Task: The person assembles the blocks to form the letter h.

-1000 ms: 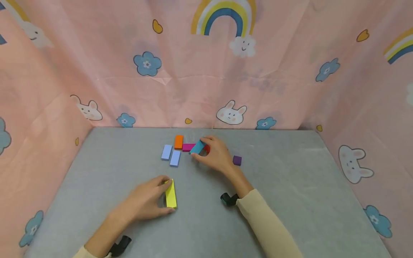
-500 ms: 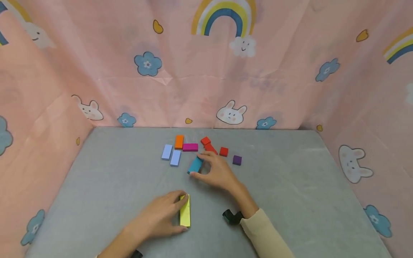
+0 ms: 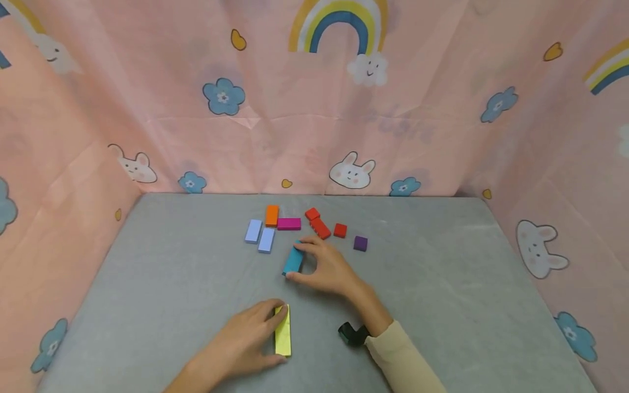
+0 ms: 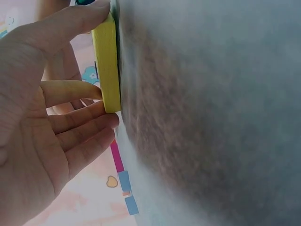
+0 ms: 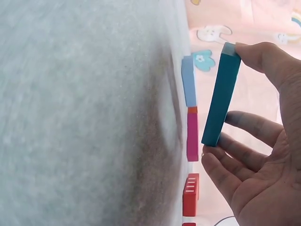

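Left grip [image 3: 248, 337] spread wide, pinching yellow block [image 3: 283, 337] by its ends; right grip [image 3: 328, 268] likewise on blue block [image 3: 292, 261], off table [image 3: 467, 284]. Two in hand, none joined; other blocks [image 3: 289, 224] unpicked toward far edge.

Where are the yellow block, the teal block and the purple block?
Yellow block [image 3: 283, 334], head view: its upper face.
Teal block [image 5: 221, 96], right wrist view: its long face.
Purple block [image 3: 361, 242], head view: its upper face.

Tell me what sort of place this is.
Possibly a curtained-off tabletop play or filming spot: pink cloth printed with rainbows and rabbits hangs behind and beside a gray table, where the left hand holds a yellow block and the right hand a blue block.
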Demonstrator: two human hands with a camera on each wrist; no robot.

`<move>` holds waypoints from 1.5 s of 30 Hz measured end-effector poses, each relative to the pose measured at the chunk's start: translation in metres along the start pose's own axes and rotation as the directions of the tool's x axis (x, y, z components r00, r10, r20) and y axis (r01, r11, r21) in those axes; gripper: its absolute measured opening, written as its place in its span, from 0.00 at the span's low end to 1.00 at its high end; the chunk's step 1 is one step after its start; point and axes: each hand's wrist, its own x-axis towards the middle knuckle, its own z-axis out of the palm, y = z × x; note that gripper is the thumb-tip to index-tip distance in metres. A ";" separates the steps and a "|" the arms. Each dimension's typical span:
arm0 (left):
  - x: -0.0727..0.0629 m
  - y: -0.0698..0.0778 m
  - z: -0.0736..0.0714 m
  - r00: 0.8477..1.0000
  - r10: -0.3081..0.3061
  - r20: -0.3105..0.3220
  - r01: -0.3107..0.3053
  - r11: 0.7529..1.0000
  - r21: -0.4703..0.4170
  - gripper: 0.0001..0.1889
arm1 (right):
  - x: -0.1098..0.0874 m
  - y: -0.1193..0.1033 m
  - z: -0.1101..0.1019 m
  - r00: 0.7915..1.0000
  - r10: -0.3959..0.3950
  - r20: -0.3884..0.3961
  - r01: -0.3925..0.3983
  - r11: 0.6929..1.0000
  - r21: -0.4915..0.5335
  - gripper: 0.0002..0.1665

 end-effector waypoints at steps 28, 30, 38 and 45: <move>-0.022 0.014 0.016 0.985 0.113 -0.128 -0.094 0.984 0.152 0.37 | -0.003 -0.006 0.009 0.986 -0.077 0.147 0.087 0.994 -0.059 0.43; -0.022 0.014 0.018 0.980 0.128 -0.153 -0.103 0.981 0.164 0.37 | -0.004 -0.008 0.010 0.984 -0.080 0.161 0.092 0.994 -0.062 0.43; -0.022 0.017 0.015 0.994 0.089 -0.059 -0.082 0.990 0.118 0.36 | -0.008 -0.009 0.014 0.973 -0.109 0.206 0.133 0.985 -0.107 0.42; -0.022 0.018 0.012 0.998 0.067 -0.022 -0.065 0.994 0.092 0.36 | -0.010 -0.013 0.016 0.960 -0.129 0.250 0.170 0.973 -0.153 0.40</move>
